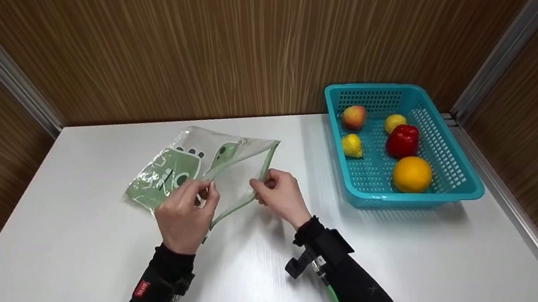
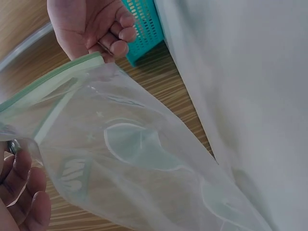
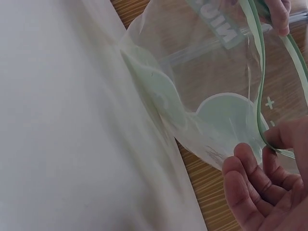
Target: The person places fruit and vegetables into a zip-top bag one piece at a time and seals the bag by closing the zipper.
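A clear zip bag (image 1: 166,175) with green printed shapes lies partly on the white table, its green-edged mouth spread apart. On the near-left side of that mouth, my left hand (image 1: 187,215) pinches one edge between thumb and fingers. My right hand (image 1: 284,195) pinches the opposite edge on the right. The left wrist view shows the bag (image 2: 130,144) stretched between both hands, its side see-through. In the right wrist view, thumb and forefinger of the right hand (image 3: 269,187) meet at the green rim, the other fingers loosely bent. Nothing shows inside the bag.
A teal basket (image 1: 359,196) stands at the right back of the white table (image 1: 70,230). In it lie a peach (image 1: 353,117), a yellow pear (image 1: 352,145), a lemon (image 1: 395,123), a red bell pepper (image 1: 403,142) and an orange (image 1: 412,174). Wood-grain panels (image 1: 201,39) rise behind.
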{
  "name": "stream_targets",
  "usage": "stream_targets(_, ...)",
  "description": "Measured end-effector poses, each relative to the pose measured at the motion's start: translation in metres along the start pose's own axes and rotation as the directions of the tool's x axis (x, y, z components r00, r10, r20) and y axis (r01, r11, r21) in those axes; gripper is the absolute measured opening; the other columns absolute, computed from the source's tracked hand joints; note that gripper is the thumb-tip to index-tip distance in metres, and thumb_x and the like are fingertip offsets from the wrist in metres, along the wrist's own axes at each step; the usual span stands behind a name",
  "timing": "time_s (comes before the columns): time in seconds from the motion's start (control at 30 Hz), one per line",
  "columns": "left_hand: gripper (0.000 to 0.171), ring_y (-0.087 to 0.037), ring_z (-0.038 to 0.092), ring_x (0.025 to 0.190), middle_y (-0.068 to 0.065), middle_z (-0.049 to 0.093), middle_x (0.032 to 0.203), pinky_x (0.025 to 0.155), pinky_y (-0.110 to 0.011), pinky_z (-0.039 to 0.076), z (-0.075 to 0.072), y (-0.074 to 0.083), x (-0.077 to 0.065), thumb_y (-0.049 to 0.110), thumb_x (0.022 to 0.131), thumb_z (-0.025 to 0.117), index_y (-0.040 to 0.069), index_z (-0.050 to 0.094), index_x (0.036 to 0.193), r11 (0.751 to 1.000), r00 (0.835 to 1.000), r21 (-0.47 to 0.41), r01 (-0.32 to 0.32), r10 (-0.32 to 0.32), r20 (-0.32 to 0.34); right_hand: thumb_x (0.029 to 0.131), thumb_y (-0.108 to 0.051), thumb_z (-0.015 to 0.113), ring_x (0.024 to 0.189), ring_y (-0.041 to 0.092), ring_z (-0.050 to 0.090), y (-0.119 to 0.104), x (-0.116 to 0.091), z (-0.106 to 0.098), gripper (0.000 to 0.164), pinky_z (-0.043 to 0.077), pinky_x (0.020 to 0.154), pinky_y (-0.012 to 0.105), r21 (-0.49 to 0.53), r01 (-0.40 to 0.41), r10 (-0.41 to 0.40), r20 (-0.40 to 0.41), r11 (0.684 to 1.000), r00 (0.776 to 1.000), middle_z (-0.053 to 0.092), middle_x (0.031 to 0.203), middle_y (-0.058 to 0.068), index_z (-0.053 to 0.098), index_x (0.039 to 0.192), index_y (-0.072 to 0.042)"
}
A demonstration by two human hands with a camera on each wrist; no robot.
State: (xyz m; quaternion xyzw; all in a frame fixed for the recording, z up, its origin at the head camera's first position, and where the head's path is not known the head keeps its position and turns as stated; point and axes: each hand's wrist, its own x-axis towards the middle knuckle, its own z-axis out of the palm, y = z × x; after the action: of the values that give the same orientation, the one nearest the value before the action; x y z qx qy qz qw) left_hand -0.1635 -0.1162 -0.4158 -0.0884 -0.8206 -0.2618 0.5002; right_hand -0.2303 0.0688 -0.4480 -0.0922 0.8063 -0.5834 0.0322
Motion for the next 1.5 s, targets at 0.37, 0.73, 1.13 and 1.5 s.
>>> stream_targets(0.37, 0.009, -0.014, 0.054, 0.046, -0.002, 0.064, 0.058, 0.044, -0.028, 0.040, -0.002, -0.005, 0.000, 0.011, 0.079, 0.066, 0.006, 0.068, 0.071, 0.999, 0.997, 0.029, 0.033, -0.031, -0.067, 0.078, -0.015, 0.058, 0.056, 0.008, 0.065, 0.001, -0.003, 0.002, 0.018, 0.047, 0.051, 0.021, -0.112, -0.046, 0.041, -0.050, 0.993, 0.998, 0.064, 0.058, 0.000, 0.050, 0.061, -0.015)
stream_targets(0.73, 0.009, -0.019, 0.056, 0.048, -0.008, 0.065, 0.059, 0.049, -0.030, 0.042, -0.011, -0.016, 0.015, 0.007, 0.078, 0.066, 0.002, 0.070, 0.072, 0.996, 0.983, 0.007, 0.087, -0.085, -0.163, 0.083, -0.020, 0.057, 0.046, 0.013, 0.065, 0.003, -0.001, -0.001, 0.016, 0.054, 0.048, 0.028, -0.022, -0.163, 0.163, 0.027, 0.986, 0.986, 0.069, 0.058, 0.006, 0.061, 0.072, -0.008)
stream_targets(1.13, 0.011, -0.016, 0.055, 0.047, -0.002, 0.064, 0.059, 0.046, -0.029, 0.042, -0.008, -0.012, 0.009, 0.013, 0.080, 0.066, 0.007, 0.068, 0.071, 0.997, 0.998, 0.061, 0.044, -0.041, -0.041, 0.087, -0.025, 0.052, 0.053, 0.018, 0.068, -0.004, -0.006, 0.001, 0.031, 0.052, 0.049, 0.026, -0.139, -0.112, 0.128, 0.110, 0.984, 0.986, 0.071, 0.062, 0.007, 0.073, 0.074, -0.006)
stream_targets(1.5, 0.008, -0.014, 0.055, 0.048, -0.001, 0.064, 0.061, 0.045, -0.029, 0.041, -0.006, -0.009, 0.007, 0.014, 0.080, 0.066, 0.009, 0.068, 0.074, 0.999, 1.000, 0.049, 0.011, -0.013, 0.027, 0.090, -0.045, 0.058, 0.061, 0.012, 0.065, -0.020, -0.013, -0.008, 0.030, 0.045, 0.055, 0.024, -0.266, 0.035, 0.005, 0.147, 0.963, 0.989, 0.073, 0.075, 0.008, 0.073, 0.083, -0.020)
